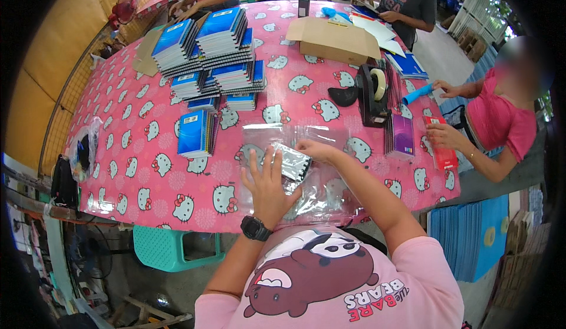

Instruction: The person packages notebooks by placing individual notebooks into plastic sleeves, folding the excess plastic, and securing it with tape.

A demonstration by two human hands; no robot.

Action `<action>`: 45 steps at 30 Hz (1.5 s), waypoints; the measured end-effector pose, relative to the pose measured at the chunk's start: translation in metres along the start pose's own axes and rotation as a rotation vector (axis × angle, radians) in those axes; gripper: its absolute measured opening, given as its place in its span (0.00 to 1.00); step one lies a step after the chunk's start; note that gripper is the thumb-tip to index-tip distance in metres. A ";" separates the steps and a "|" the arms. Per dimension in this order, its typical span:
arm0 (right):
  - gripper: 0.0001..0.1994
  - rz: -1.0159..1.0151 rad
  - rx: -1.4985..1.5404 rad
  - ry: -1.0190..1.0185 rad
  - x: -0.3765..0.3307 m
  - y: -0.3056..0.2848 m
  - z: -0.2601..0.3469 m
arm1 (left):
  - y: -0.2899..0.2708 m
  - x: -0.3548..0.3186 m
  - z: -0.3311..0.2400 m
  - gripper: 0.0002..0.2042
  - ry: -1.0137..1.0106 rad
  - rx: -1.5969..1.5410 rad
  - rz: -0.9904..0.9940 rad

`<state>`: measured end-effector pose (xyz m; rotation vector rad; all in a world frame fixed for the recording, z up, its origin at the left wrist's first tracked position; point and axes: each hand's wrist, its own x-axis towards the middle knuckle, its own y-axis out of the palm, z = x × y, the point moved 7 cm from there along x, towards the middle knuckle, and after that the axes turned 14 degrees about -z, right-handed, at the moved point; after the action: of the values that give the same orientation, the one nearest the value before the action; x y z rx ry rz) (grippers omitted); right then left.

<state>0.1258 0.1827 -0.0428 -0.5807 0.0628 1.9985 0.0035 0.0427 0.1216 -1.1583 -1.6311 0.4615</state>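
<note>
"So, where is the small silvery-white notebook with the black spiral binding (291, 162)?"

"Near the table's front edge, in front of the person in the pale pink shirt, lying tilted over clear plastic sleeves (326, 198). Its binding faces right."

"And the left hand (263, 188)?"

"Open, its fingers spread, with the fingertips by the notebook's left side. A black wristwatch (256, 228) sits on that wrist."

"What about the right hand (313, 150)?"

"Its fingers are bent in at the notebook's upper edge. I can't tell whether they pinch the notebook, the plastic or nothing."

"What lies around them?"

"On the left, a short row of blue-covered spiral notebooks (194, 133), with tall blue-topped notebook stacks (175, 41) behind. On the right, a purple-covered notebook (404, 133) stands just beside a black tape dispenser (370, 108). Farther back is an open brown cardboard box (336, 39)."

"Anyone close by?"

"Yes, a co-worker in a deep pink top (500, 108) stands at the right, one hand on a flat red packet (443, 152)."
</note>
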 end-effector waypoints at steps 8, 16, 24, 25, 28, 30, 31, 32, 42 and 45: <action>0.14 -0.461 -0.294 -0.326 -0.078 -0.056 0.005 | 0.014 0.046 -0.003 0.47 0.390 0.193 0.316; 0.32 -0.090 -0.015 -0.256 -0.111 -0.018 0.021 | 0.007 0.051 0.043 0.42 -0.346 -1.133 -0.123; 0.46 -0.175 0.210 -0.447 -0.099 0.004 0.063 | 0.053 0.008 0.089 0.40 -0.319 -0.679 0.183; 0.45 -0.124 0.163 -0.537 -0.094 0.007 0.062 | 0.054 0.009 0.081 0.38 -0.317 -0.654 0.270; 0.42 -0.059 0.123 -0.517 -0.093 0.016 0.071 | 0.044 0.013 0.064 0.40 -0.375 -0.911 0.226; 0.41 -0.038 0.133 -0.521 -0.102 0.021 0.091 | 0.040 0.014 0.058 0.41 -0.387 -0.967 0.191; 0.40 -0.002 0.290 -0.554 -0.107 0.019 0.107 | 0.031 0.021 0.053 0.40 -0.322 -1.078 0.079; 0.38 0.033 0.447 -0.586 -0.112 0.015 0.123 | 0.020 0.029 0.050 0.39 -0.255 -1.187 -0.035; 0.22 -0.426 -0.197 -0.542 -0.127 -0.035 0.178 | -0.040 0.086 0.061 0.32 -0.295 -0.576 0.126; 0.25 -0.368 0.275 -0.696 -0.128 -0.064 0.138 | -0.062 0.074 0.067 0.44 -0.107 -1.059 -0.269</action>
<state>0.1769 0.1479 0.1467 0.2786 -0.1804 1.6915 -0.0842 0.0933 0.1812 -1.6189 -2.1499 -0.6180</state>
